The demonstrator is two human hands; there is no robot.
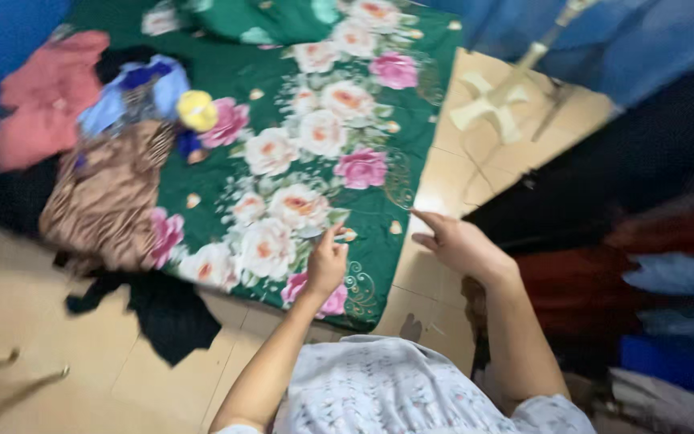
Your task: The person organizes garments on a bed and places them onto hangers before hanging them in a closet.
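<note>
The green flowered sheet (pixel 299 153) lies flat on the floor, stretching up and away from the person. Its near edge is right under the left hand (pixel 327 265), which touches it with fingers bent, holding nothing. The right hand (pixel 459 245) is open, just off the sheet's right edge. A pile of clothes (pixel 106 161) sits far left.

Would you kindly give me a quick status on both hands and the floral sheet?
Left hand open on green floral sheet, near its edge. Right hand open, empty, at sheet's edge. Clothes pile on sheet's far side.
</note>
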